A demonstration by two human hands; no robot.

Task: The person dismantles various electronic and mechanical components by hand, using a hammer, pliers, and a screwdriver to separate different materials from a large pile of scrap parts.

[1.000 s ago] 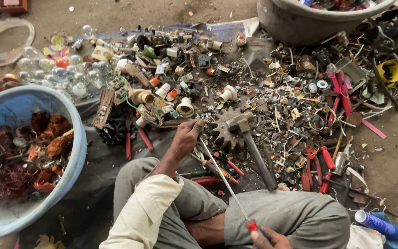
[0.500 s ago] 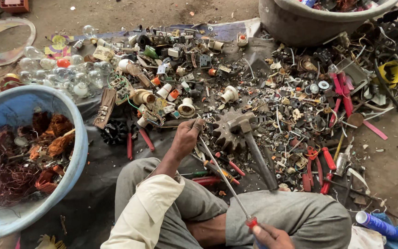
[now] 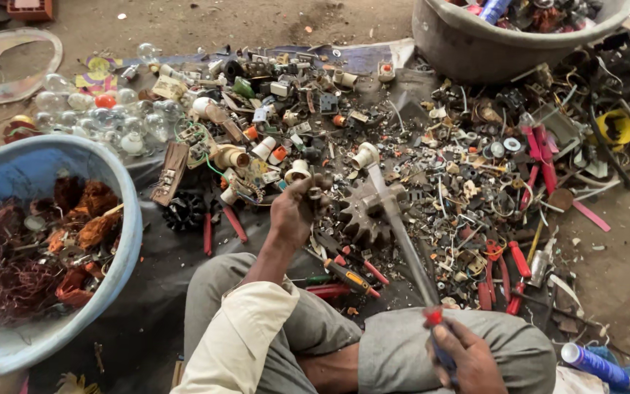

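Note:
My left hand [image 3: 289,213] is out over the scrap pile, fingers closed on a small dark metal piece [image 3: 316,192], just left of a toothed grey gear [image 3: 364,215]. My right hand [image 3: 465,359] rests on my right knee and grips the handle of a long screwdriver [image 3: 401,237]. Its thin shaft slants up and to the left across the gear, and its tip lies near a white socket [image 3: 364,155]. Loose screws, sockets and metal bits lie all around the gear.
A blue tub [image 3: 122,241] of copper wire and coils stands at my left. A grey tub [image 3: 475,51] of scrap is at the top right. Glass bulbs [image 3: 103,117] lie at the upper left, red-handled pliers [image 3: 501,273] at the right, a blue tube [image 3: 596,365] at the lower right.
My left hand has risen slightly with the small piece in it. My right hand has shifted right, and the screwdriver shaft now lies across the gear.

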